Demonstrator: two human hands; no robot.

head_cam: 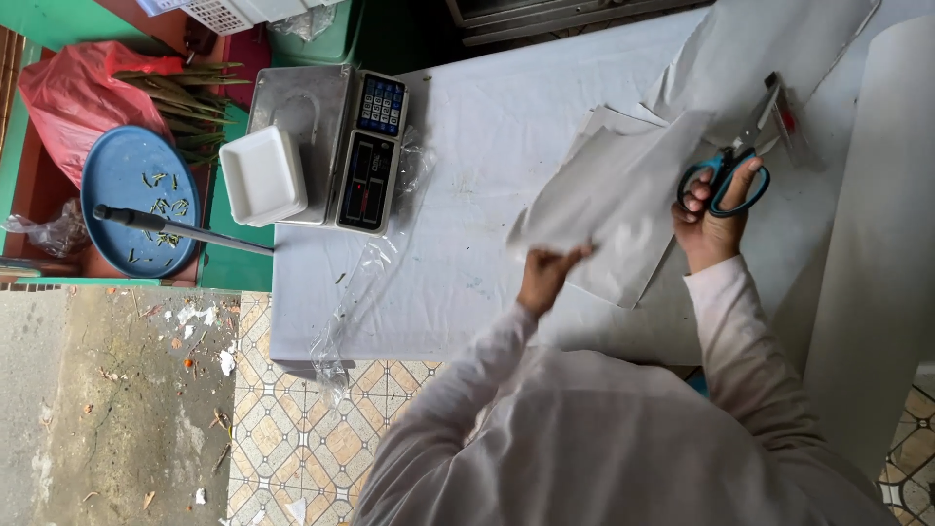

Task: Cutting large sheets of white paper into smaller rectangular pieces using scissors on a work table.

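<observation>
Sleeves near; scissors (742, 156) blades blurred.

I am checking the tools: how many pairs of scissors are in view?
1. The scissors, with blue handles, are in the right hand, over the white paper; others may be hidden.

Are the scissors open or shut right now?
Open, as far as shows: the scissors in the right hand have blades spread apart, astride the edge of the grey paper sheet that the left hand holds.
</observation>
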